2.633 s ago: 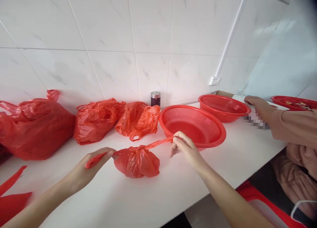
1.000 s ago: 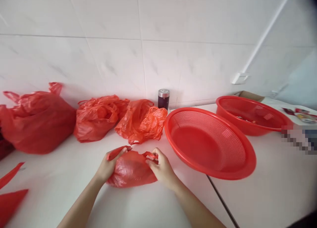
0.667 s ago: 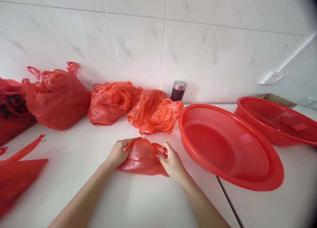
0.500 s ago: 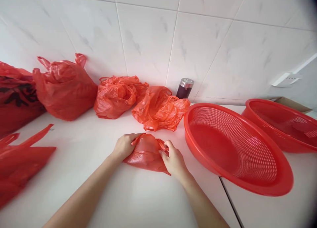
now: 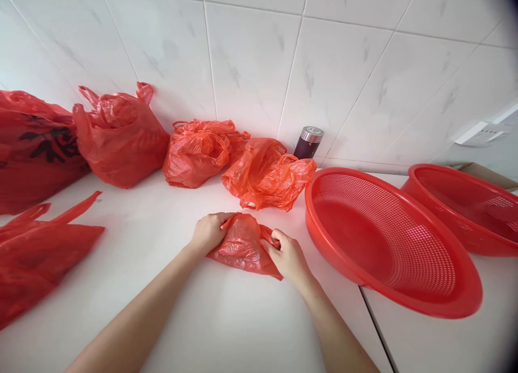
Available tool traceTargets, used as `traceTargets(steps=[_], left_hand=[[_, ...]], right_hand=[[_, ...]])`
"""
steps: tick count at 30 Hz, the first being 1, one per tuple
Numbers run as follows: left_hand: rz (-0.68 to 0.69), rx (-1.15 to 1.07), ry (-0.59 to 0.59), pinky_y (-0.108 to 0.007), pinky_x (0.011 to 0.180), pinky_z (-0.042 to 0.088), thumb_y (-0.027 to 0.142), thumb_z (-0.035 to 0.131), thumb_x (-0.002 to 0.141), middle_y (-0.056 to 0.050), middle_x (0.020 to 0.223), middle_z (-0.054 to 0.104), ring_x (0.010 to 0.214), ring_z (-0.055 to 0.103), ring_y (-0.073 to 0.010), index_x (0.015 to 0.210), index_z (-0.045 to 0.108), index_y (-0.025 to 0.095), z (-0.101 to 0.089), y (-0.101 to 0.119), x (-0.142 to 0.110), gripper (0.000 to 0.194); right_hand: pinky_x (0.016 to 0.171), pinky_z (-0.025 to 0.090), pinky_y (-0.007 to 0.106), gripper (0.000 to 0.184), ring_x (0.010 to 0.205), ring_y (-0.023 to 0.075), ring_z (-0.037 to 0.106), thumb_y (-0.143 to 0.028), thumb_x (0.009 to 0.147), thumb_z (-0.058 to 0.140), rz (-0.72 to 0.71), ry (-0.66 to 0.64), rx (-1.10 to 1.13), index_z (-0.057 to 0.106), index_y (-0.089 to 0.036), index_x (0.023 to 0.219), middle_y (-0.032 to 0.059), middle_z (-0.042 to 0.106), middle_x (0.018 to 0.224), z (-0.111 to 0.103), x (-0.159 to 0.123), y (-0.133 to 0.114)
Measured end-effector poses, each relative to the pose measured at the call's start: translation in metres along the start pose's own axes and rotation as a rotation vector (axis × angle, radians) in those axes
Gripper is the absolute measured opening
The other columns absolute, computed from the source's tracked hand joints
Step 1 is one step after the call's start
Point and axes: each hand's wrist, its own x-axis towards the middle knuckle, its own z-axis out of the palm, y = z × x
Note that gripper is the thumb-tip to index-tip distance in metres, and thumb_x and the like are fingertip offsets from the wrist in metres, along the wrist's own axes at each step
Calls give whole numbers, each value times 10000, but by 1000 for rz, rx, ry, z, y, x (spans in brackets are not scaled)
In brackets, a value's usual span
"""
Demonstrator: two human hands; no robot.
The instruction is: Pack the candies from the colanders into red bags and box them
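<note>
A small filled red plastic bag (image 5: 245, 246) rests on the white table between my hands. My left hand (image 5: 210, 234) is closed on its upper left side, with the fingers over the far edge and partly hidden. On the right, my right hand (image 5: 286, 254) pinches the twisted handle of the same bag between thumb and fingers. The bag's lower right corner sticks out under my right hand. What lies inside it cannot be made out. Just behind it sits a loose, crumpled orange-red plastic bag (image 5: 269, 173).
A large red perforated basket (image 5: 380, 238) stands right of my hands, with a second red basket (image 5: 465, 205) behind it. Along the tiled wall stand a dark lidded cup (image 5: 308, 142) and several red bags (image 5: 121, 138). Another red bag (image 5: 44, 254) lies at left.
My hands have come together from pulling the bag's handles wide apart to gripping its two sides. The view has turned left and down, and the person at right is out of view.
</note>
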Motion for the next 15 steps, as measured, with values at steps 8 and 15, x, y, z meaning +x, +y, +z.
traceTargets(steps=[8,15], left_hand=[[-12,-708,-1,-318,660,515,679,416,828,-49,703,660,668,631,-196,711,584,186,-36,-20,6,533],[-20,-813,40,-303,632,501,653,600,728,-2,551,476,584,527,-146,496,324,202,-64,-45,7,578]], right_hand=[[523,244,247,401,537,92,282,-221,930,472,-538,250,101,193,-207,642,-48,258,563,1,-28,-35],[541,348,254,341,538,108,395,-67,880,470,-770,304,151,308,-211,617,-33,385,531,-5,-38,-51]])
